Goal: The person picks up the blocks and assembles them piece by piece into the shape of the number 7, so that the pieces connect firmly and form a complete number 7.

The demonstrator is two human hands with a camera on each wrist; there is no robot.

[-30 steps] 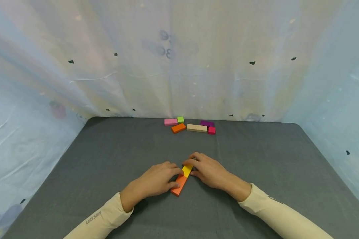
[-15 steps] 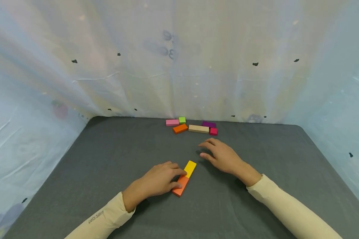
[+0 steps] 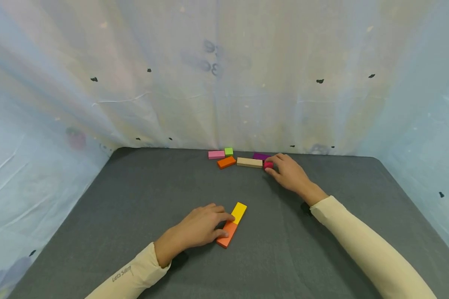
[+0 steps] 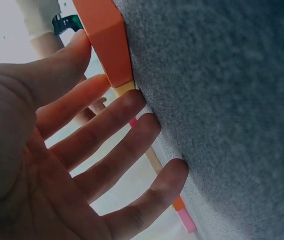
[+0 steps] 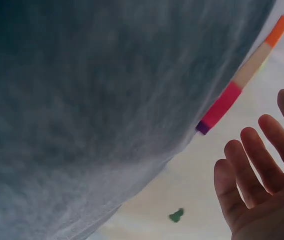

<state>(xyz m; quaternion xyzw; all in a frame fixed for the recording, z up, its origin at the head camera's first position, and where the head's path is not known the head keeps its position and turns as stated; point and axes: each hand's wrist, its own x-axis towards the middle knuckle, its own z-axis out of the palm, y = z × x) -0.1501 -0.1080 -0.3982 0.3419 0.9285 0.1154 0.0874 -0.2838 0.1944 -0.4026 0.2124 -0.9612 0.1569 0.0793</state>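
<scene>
In the head view, an orange block (image 3: pixel 228 234) and a yellow block (image 3: pixel 239 212) lie end to end in a slanted row. My left hand (image 3: pixel 200 224) rests at their left side, thumb on the orange block and index finger near the joint. The left wrist view shows the other fingers (image 4: pixel 127 145) spread along the cloth, not curled round the blocks. My right hand (image 3: pixel 289 172) is at the back, its thumb and index finger on either side of a small red block (image 3: pixel 268 165). In the right wrist view its fingers (image 5: pixel 254 155) look extended and apart.
Beside the red block lie a beige block (image 3: pixel 249 162) and a partly covered purple block (image 3: pixel 260 156). Further left are an orange-red block (image 3: pixel 226 162), a pink block (image 3: pixel 216 155) and a green block (image 3: pixel 229 152). A pale curtain (image 3: pixel 217 104) hangs behind the grey table (image 3: pixel 153 182).
My right hand has left the yellow block and moved away to the back right, reaching the red block. My left hand has stayed at the orange and yellow blocks.
</scene>
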